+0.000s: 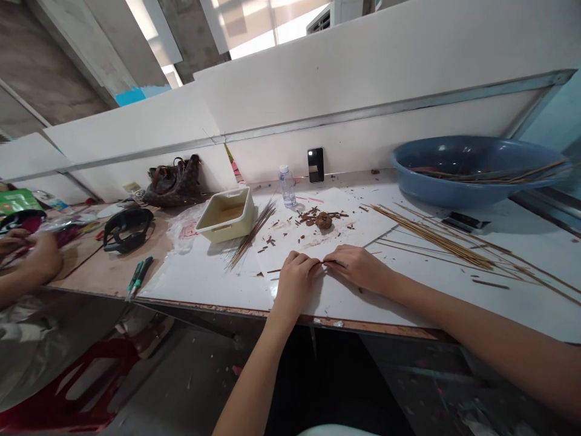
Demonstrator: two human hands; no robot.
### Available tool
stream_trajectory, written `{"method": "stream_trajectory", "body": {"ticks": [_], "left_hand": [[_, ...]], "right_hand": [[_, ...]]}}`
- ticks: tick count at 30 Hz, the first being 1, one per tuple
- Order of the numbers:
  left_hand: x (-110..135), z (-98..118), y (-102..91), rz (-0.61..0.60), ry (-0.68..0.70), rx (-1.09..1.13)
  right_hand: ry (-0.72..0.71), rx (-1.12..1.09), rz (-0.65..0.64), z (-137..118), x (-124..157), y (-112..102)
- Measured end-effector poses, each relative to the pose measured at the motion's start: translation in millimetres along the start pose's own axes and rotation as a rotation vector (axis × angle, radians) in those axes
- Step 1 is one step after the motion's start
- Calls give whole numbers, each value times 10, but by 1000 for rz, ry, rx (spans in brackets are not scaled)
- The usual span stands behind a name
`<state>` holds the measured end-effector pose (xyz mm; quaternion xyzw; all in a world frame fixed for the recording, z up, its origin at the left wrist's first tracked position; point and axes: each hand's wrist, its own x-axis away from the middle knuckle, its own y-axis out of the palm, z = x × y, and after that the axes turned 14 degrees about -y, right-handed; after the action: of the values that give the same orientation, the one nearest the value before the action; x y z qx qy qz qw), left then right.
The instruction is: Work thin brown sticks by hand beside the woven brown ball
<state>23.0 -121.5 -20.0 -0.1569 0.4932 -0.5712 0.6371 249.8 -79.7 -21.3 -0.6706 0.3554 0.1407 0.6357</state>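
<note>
My left hand and my right hand meet above the white tabletop near its front edge. Both have their fingertips pinched on a thin dark-brown stick, much of which the fingers cover. Just beyond them lies a round brown lump, apparently of a dough-like material, amid small brown pieces. To the left rests a bundle of thin wire-like sticks. A bundle of longer tan sticks lies to the right, with loose brown rods around it.
A cream plastic tub, a clear bottle and an upright phone stand behind. A blue basin holds long sticks at the right. Green-handled tools lie left; another person's hands are at the far left.
</note>
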Motion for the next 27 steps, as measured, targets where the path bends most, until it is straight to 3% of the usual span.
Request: {"method": "stream_trajectory", "body": {"ticks": [27], "left_hand": [[20,-52,-10,10,-31,-13]], "right_hand": [[60,36,-77,142,72,-79]]}}
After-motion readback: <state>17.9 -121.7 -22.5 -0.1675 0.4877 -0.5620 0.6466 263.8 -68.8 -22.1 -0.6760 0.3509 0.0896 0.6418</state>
